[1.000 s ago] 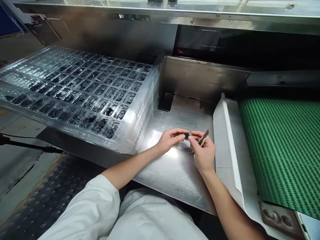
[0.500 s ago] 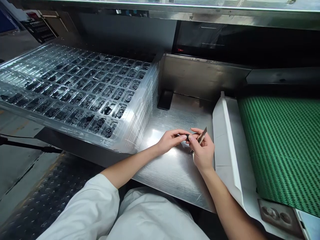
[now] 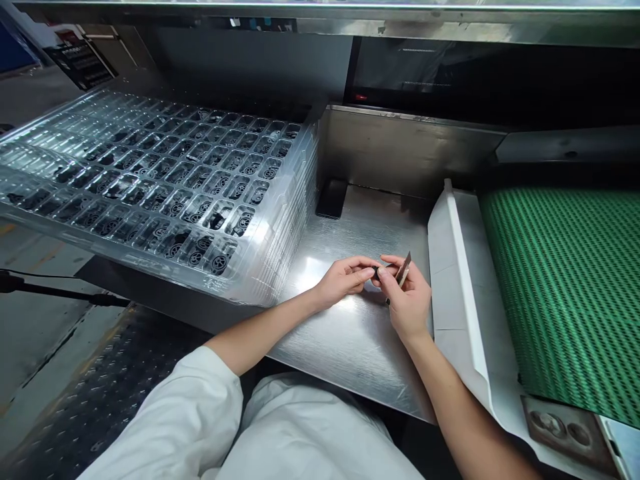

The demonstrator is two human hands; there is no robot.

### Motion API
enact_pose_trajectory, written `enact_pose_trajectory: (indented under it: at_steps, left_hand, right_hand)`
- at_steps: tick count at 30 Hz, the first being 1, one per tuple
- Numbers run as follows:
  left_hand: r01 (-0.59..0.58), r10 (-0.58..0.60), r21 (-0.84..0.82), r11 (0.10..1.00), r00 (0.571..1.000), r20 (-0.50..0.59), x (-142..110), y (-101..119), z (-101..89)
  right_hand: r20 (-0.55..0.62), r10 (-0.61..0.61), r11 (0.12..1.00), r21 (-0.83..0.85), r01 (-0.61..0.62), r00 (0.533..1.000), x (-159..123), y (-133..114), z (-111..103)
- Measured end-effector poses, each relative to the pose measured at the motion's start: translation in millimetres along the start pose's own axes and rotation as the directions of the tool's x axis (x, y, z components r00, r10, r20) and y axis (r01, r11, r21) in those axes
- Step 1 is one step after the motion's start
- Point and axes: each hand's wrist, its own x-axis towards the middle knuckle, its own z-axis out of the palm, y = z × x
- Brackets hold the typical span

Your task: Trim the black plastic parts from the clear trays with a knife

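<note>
My left hand is closed, its thumb and fingertips pinching a small black part over the metal worktop. My right hand is closed around a slim knife, whose flat blade points up and away from the palm. The right thumb and fingertips also press against the black part, so both hands meet at it. Much of the part is hidden by fingers, and its exact kind is too small to make out. The knife's lower end sticks out a little below the right fingers.
Stacked clear plastic trays stand at left, their pockets holding black wheel-like parts. A dark phone-like slab lies at the worktop's back. A white guard borders the green conveyor belt at right. A metal shelf edge crosses above.
Both hands stay together on the black part. The knife blade has turned slightly, its tip a little lower and further left. The camera view has shifted a little.
</note>
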Motion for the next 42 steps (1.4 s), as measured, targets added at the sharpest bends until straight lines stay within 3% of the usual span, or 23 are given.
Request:
enact_pose_trajectory:
  at_steps: [22,34,37,42]
  left_hand:
    - [0.014,-0.014,0.007,1.000,1.000,-0.009,1,6,0.2]
    - [0.011,-0.012,-0.019,1.000,1.000,-0.026,0,8,0.4]
    - [-0.014,0.013,-0.035,0.999,0.999,-0.049,0,8,-1.2]
    - [-0.049,0.045,-0.056,0.997,0.996,-0.076,-1,10,-2.3]
  right_hand:
    - [0.040,-0.125,0.987,-0.095,0.128,0.991,1,-1,2]
    - [0.017,-0.114,0.980,-0.161,0.115,0.993,1,6,-2]
    - [0.018,-0.187,0.948,-0.257,0.186,0.982,1,8,-6]
    - [0.146,-0.364,0.840,-0.376,0.392,0.920,2,0,-7]
